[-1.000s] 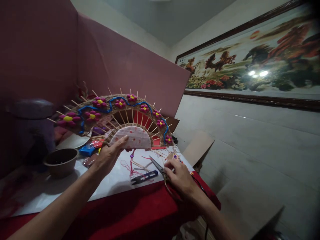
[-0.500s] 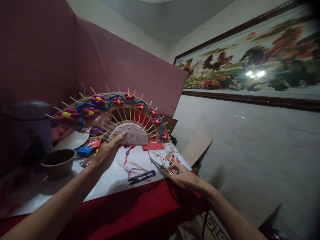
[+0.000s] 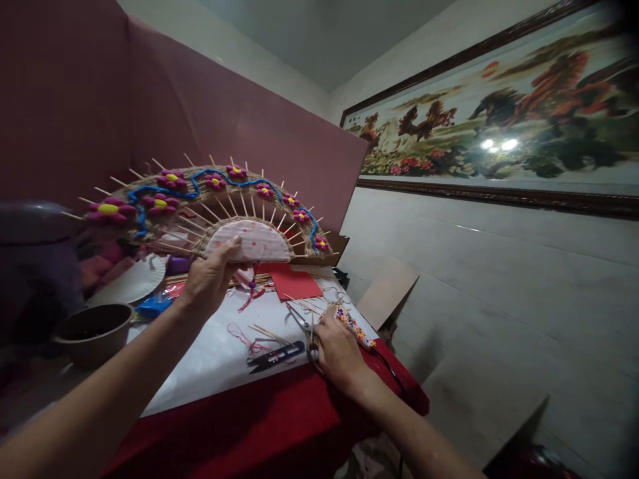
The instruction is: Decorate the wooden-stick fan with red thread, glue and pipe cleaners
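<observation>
In the head view, the left hand [image 3: 214, 269] gripped the flower-decorated fan [image 3: 204, 189] by its spotted cloth base [image 3: 262, 241], above the white table covering [image 3: 200, 362]. The right hand [image 3: 339, 349] was at the scissors [image 3: 301, 322], near the thread snips [image 3: 275, 357]; whether it gripped them, I could not tell.

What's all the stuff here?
Fan: one, brown and pink, left hand
Scissors: one, silvery, by right hand
Snips: one, dark, table
Flowery thing: one, multicoloured, table right
Pot: one, brown, table left
Plate: one, white, behind pot
Packet: one, blue, beside pot
Card: at least one, red, table
Sticks: several, tan, table
Thread: uncountable, pink, table
Sheet: one, white, table
Cloth: one, red, table
Picture: one, multicoloured, right wall
Screen: one, pink, back
Board: one, tan, right wall
Left hand: one, gripping fan
Right hand: one, at scissors
</observation>
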Motion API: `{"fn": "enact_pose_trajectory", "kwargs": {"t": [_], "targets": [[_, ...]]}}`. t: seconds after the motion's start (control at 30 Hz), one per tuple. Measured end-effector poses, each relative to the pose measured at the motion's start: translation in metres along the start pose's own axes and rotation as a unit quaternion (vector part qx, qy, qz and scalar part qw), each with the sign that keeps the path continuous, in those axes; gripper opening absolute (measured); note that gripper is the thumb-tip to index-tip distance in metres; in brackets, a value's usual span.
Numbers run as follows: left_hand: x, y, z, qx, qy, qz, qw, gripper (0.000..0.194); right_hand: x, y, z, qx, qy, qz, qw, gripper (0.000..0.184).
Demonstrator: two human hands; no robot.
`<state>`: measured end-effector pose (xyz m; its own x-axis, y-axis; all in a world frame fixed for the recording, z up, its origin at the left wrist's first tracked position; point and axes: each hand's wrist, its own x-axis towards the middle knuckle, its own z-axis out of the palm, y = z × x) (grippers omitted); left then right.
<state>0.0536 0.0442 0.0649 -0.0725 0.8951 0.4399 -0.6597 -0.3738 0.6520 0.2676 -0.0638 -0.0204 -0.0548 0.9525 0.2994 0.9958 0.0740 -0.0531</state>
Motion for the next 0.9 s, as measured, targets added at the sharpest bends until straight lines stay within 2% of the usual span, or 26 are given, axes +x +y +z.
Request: {"fn": "enact_pose_trajectory", "kwargs": {"t": [0.1,0.27,0.43,0.53,0.63,0.77,0.83,0.87,0.9], "targets": [[-0.001,-0.001,-0.001,-0.003,0.002,0.014,1.000,0.020,0.012,-0.015,0.001,0.038,-0.011,-0.051,0.998,0.023],[-0.013,-0.005,-0.013,0.021,0.013,-0.017,1.000,0.024,0.034,-0.047,0.014,0.014,-0.054,-0.060,0.997,0.037],[-0.020,-0.009,-0.024,0.012,0.039,-0.027,0.999,0.023,0.051,-0.068,0.023,0.017,-0.101,-0.070,0.992,0.025],[-0.022,-0.007,-0.026,0.001,0.046,-0.029,0.998,0.023,0.070,-0.061,0.025,0.020,-0.094,-0.060,0.994,0.019],[-0.023,-0.005,-0.026,-0.002,0.043,-0.031,0.999,0.025,0.088,-0.042,0.022,0.020,-0.057,-0.025,0.998,0.020],[-0.026,-0.003,-0.025,0.002,0.042,-0.024,0.999,0.026,0.083,-0.020,0.010,0.016,-0.019,-0.014,1.000,0.030],[-0.027,-0.003,-0.025,0.000,0.034,-0.023,0.999,0.024,0.066,-0.016,0.004,0.016,-0.015,-0.046,0.999,0.041],[-0.027,-0.004,-0.025,-0.001,0.029,-0.024,0.999,0.024,0.056,-0.017,0.001,0.019,-0.028,-0.091,0.995,0.040],[-0.027,-0.004,-0.025,-0.002,0.026,-0.025,0.999,0.024,0.047,-0.019,0.000,0.014,-0.051,-0.171,0.984,0.036]]}}
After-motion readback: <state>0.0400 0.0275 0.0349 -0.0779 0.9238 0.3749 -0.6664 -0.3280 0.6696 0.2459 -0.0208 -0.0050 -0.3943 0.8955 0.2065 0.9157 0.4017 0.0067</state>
